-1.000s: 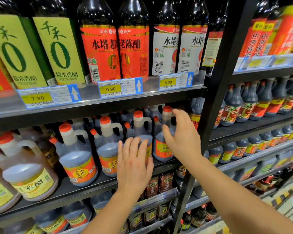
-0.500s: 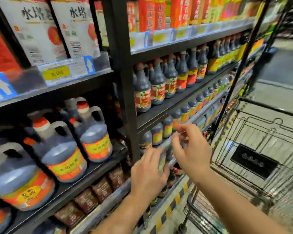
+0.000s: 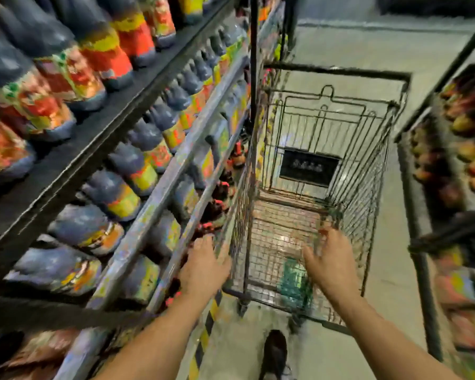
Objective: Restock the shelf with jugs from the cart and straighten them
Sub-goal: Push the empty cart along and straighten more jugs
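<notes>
The shelf [image 3: 93,144] is seen well filled, the cart [image 3: 337,71] is judged nearly emptied, and the left hand [image 3: 205,267] and right hand [image 3: 332,267] are held open, nothing gripped.

1. Heavy motion blur smears the whole frame; the bottles [image 3: 52,86] break into blocky colour patches, labels unreadable.
2. The cart [image 3: 337,71] wires look soft and doubled near the bottom.
3. Light is dim and flat; the floor [image 3: 354,45] reads pale grey, while gaps under each shelf [image 3: 93,139] sit in deep shadow.
4. Wide-angle bending tilts and curves the shelf rails toward the edges.
</notes>
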`<state>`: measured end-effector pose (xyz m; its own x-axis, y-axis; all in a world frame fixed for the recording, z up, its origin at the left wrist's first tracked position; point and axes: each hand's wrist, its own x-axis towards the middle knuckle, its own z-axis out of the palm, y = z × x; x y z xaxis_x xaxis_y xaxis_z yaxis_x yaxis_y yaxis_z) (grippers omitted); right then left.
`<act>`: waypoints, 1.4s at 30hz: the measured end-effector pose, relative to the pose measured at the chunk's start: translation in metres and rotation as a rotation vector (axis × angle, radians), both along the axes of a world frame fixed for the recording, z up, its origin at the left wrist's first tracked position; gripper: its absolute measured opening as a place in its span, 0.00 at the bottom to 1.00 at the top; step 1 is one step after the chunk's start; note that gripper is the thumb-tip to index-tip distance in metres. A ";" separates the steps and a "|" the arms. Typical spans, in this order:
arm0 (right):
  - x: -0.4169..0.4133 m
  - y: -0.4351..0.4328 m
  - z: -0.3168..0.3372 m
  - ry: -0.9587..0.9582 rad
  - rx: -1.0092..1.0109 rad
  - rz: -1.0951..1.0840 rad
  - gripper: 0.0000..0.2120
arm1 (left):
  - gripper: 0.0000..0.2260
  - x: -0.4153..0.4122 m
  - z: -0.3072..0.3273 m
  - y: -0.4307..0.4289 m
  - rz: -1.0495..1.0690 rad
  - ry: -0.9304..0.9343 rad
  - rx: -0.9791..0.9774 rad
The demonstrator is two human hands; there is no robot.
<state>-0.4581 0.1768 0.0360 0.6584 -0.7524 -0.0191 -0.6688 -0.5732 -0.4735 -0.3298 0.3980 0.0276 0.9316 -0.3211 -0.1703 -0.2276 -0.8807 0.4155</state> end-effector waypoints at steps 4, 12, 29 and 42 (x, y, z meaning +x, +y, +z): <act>-0.037 -0.028 -0.052 0.133 0.070 -0.154 0.33 | 0.29 0.010 -0.053 -0.020 0.041 0.114 0.067; -0.094 -0.047 -0.136 0.365 0.242 -0.403 0.43 | 0.38 0.017 -0.141 -0.041 0.080 0.361 0.167; -0.029 -0.116 -0.176 0.219 0.254 -0.458 0.30 | 0.22 0.068 -0.188 -0.121 0.210 0.081 0.056; 0.067 -0.222 -0.191 0.150 0.103 -0.512 0.29 | 0.20 0.165 -0.188 -0.229 0.160 0.022 -0.001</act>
